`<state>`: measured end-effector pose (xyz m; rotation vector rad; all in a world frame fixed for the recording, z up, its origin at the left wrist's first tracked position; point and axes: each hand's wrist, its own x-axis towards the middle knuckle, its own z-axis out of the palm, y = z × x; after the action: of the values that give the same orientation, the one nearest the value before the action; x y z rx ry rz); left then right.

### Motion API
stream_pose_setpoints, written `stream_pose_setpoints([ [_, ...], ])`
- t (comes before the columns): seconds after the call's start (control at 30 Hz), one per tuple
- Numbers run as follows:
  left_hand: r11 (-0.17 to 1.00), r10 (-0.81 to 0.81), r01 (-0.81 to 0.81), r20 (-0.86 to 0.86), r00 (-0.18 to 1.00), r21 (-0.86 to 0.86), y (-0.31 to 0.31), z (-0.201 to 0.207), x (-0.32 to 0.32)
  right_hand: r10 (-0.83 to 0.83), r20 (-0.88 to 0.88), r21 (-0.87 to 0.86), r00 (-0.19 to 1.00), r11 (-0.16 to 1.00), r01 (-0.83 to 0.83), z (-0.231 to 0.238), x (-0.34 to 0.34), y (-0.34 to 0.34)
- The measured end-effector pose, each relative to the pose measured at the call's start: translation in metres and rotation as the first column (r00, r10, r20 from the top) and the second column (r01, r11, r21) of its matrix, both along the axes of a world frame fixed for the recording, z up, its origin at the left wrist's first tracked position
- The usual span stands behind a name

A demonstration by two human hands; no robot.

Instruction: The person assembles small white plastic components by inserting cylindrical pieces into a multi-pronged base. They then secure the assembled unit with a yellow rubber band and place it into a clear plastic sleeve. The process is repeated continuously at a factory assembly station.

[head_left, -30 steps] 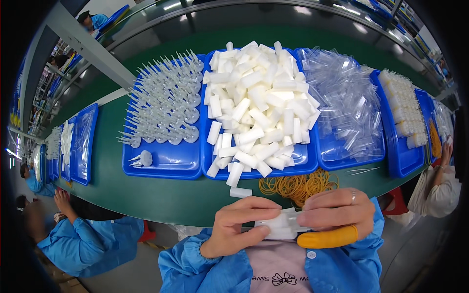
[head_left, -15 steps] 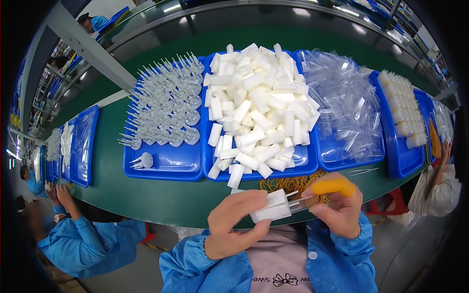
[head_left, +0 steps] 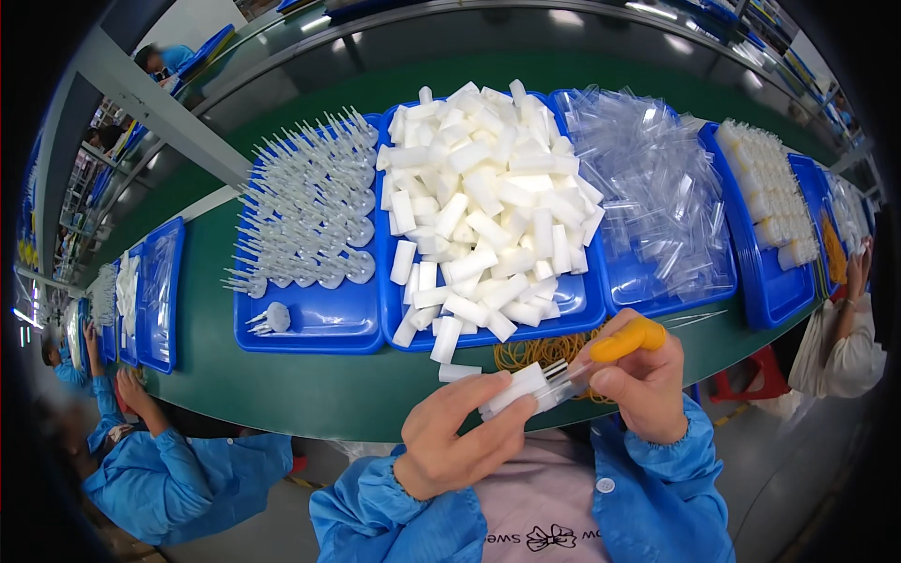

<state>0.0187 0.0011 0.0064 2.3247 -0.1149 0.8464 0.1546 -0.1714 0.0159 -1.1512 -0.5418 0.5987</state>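
Observation:
My left hand (head_left: 460, 436) is closed around white foam pieces (head_left: 519, 385), pinched between its thumb and fingers. Thin rods (head_left: 556, 368) stick out from their right end. My right hand (head_left: 646, 380), with a yellow finger cot (head_left: 631, 340) on one finger, pinches a clear plastic sleeve (head_left: 566, 387). The sleeve's left end meets the foam; I cannot tell how far it goes around it. Tan rubber bands (head_left: 535, 354) lie on the green table just beyond my hands. A loose foam block (head_left: 459, 372) rests on the table beside my left fingertips.
Beyond my hands stand blue trays of pale stemmed parts (head_left: 310, 202), heaped white foam blocks (head_left: 488, 206) and clear sleeves (head_left: 657, 197). Another tray at right holds cream-tipped parts (head_left: 770, 192). Thin rods (head_left: 699, 317) lie near it. Co-workers sit left (head_left: 192, 483) and right.
My right hand has shifted slightly left and up, bringing the clear sleeve closer onto the foam. My left hand keeps its hold. The view has shifted a little, and the left co-worker's hands have moved.

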Motion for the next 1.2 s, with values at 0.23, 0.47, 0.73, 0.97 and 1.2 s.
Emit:
stream_pose_setpoints([
  [0.23,0.878,0.026,-0.036,-0.028,0.999,-0.477,-0.009,-0.005,0.004,-0.033,0.049,0.002,0.998,0.999,0.033,0.007,0.0,-0.001],
  [0.47,0.033,-0.308,0.0,-0.01,0.951,-0.999,-0.008,-0.02,-0.003,-0.069,0.127,-0.04,0.99,0.996,0.074,0.014,0.004,-0.006],
  [0.73,0.417,-0.209,0.045,-0.048,0.977,-0.908,-0.003,-0.021,-0.002,-0.068,0.446,-0.141,0.892,0.979,0.145,0.007,0.018,-0.01],
  [0.97,0.417,-0.234,0.085,-0.017,0.972,-0.905,-0.013,-0.02,-0.003,-0.018,0.374,-0.195,0.927,0.976,0.098,-0.004,0.001,-0.006],
  [1.2,0.392,-0.252,0.067,-0.037,0.967,-0.917,-0.015,-0.025,-0.002,-0.055,0.329,-0.182,0.943,0.976,0.12,-0.015,-0.012,-0.009],
])
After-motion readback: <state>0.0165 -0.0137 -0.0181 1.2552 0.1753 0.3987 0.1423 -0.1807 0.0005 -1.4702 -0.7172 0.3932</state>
